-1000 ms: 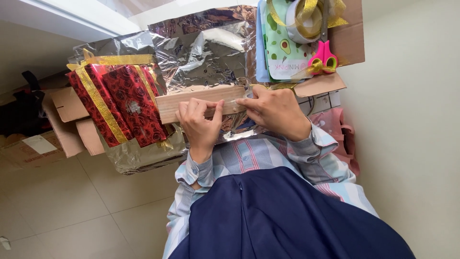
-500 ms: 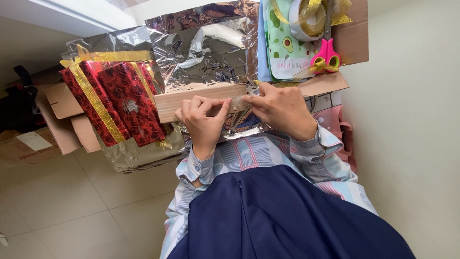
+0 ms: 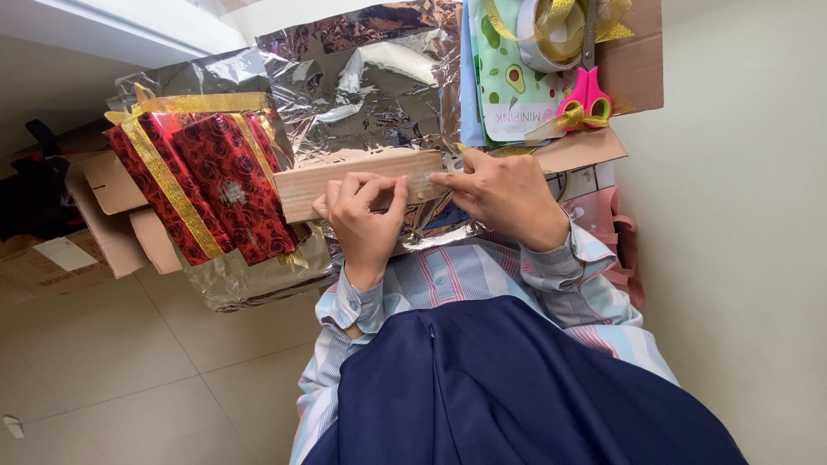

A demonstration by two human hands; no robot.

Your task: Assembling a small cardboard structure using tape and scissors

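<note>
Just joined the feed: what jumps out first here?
Both hands meet at centre on a long tan box, the left hand beside the right hand. Crinkled silver foil wrap spreads under it. Left lie red rose-print gifts with gold ribbon; pink scissors sit upper right.

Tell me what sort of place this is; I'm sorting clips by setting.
Probably a home gift-wrapping spot on a tiled floor: silver foil wrap, red rose-print wrapped boxes with gold ribbon, pink scissors, and both hands on a cardboard box.
</note>
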